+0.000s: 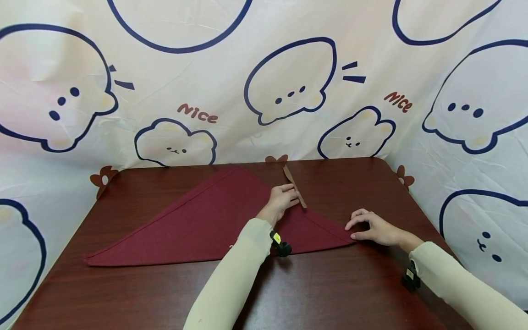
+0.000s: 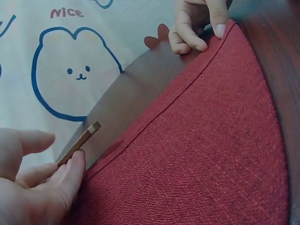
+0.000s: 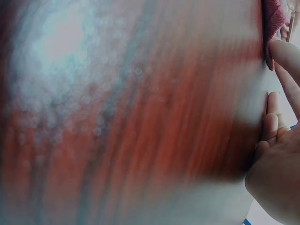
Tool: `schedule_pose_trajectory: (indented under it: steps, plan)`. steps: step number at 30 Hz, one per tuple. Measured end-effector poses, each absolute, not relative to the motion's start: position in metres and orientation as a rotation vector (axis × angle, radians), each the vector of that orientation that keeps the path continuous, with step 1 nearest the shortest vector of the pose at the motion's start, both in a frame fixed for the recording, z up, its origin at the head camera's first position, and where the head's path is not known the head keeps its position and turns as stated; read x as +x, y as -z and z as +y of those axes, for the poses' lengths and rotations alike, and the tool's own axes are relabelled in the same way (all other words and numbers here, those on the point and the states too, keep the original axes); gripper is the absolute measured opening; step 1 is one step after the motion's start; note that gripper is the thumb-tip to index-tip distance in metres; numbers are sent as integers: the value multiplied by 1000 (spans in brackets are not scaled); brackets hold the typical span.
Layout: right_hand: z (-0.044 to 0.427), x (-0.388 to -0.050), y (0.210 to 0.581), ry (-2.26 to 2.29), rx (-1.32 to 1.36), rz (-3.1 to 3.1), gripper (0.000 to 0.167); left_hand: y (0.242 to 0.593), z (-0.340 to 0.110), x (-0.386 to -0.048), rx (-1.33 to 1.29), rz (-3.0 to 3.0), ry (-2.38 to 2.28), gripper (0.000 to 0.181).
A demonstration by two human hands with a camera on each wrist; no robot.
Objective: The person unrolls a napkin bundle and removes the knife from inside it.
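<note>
A dark red cloth [image 1: 198, 224], folded to a broad triangle, lies on the brown wooden table with its peak at the back. Over its right slope, my left hand [image 1: 279, 200] holds a slim wooden knife [image 1: 288, 174] between thumb and fingers; the left wrist view shows one squared end of the knife [image 2: 84, 140] past the fingertips. My right hand [image 1: 377, 229] is at the cloth's right corner, thumb and forefinger a little apart, the fingertips touching the edge. In the right wrist view, the corner of the cloth [image 3: 273, 28] appears beside a finger.
The table [image 1: 321, 293] extends in front of and around the cloth. A pale printed sheet [image 1: 231, 82] hangs along the back and both sides, meeting the table's edges. Black cameras [image 1: 282, 248] are strapped to both wrists.
</note>
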State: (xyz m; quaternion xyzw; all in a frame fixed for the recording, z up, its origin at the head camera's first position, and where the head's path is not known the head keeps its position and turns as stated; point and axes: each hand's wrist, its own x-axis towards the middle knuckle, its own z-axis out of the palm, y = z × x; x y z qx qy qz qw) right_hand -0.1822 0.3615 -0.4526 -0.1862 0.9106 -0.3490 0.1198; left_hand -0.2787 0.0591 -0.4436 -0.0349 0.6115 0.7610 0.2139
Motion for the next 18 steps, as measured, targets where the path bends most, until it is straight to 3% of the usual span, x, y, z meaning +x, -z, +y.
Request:
schedule_pose_trajectory:
  steps: [18]
  plan:
    - [361, -182, 452, 1035, -590, 2664, 16, 441, 62, -285, -60, 1757, -2035, 53]
